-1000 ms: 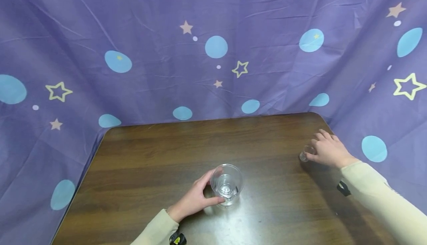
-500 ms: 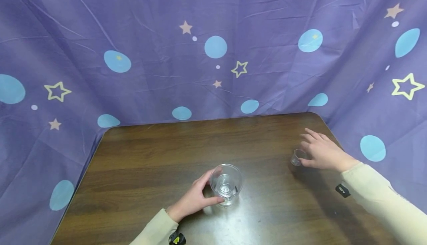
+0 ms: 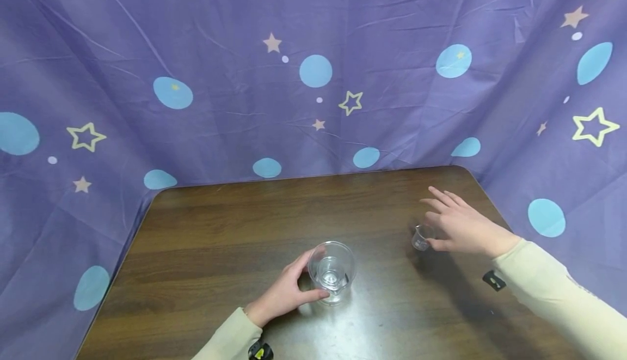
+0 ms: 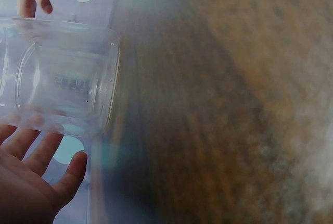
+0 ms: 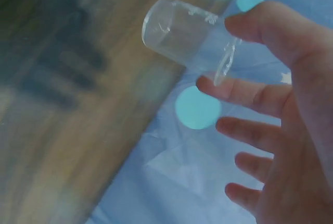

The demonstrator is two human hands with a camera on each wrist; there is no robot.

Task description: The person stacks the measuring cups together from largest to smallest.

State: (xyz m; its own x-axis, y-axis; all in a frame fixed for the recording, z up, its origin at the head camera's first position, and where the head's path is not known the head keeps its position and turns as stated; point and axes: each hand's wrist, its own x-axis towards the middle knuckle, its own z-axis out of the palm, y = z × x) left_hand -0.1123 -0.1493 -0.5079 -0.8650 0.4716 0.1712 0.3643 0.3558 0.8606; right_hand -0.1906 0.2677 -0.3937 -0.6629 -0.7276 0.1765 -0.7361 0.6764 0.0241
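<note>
A large clear beaker [image 3: 335, 267] stands upright on the wooden table [image 3: 235, 229], and round outlines inside it look like a smaller vessel nested within. My left hand [image 3: 283, 297] holds its left side, thumb in front and fingers behind. In the left wrist view the beaker [image 4: 67, 78] lies across the upper left above that hand's fingers. To the right, my right hand [image 3: 465, 229] pinches a small clear beaker [image 3: 420, 238] near its rim between thumb and index finger. The right wrist view shows the small beaker [image 5: 182, 34], with the other fingers spread apart from it.
A purple curtain [image 3: 235, 93] with stars and blue dots hangs behind the table and along both sides. Dark wrist straps with small devices sit at both sleeves. Light glares off the tabletop in front of the large beaker.
My right hand has moved left with the small beaker, toward the large one. The left hand and the large beaker have stayed in place.
</note>
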